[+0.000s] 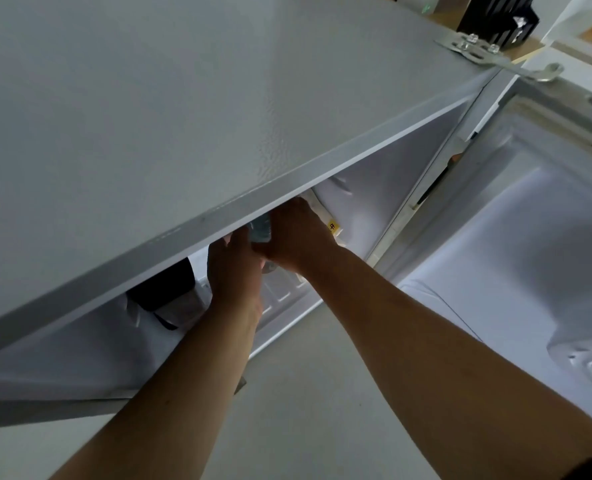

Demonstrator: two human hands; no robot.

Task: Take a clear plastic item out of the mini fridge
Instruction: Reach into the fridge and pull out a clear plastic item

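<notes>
The grey mini fridge [149, 116] fills the upper left, seen from above, and its door [530, 237] stands open to the right. Both of my arms reach into the fridge cavity just under the top edge. A clear plastic item [261, 230] with a bluish tint shows between my hands. My left hand [233, 268] wraps it from the left. My right hand [298, 237] covers it from the right and above. Most of the item is hidden by the hands and the fridge top.
A dark object [162, 289] sits inside the fridge to the left of my hands. A white carton with a yellow label [331, 226] stands behind my right hand. A metal hinge [478, 51] and a black box [495, 19] sit at the top right. Grey floor lies below.
</notes>
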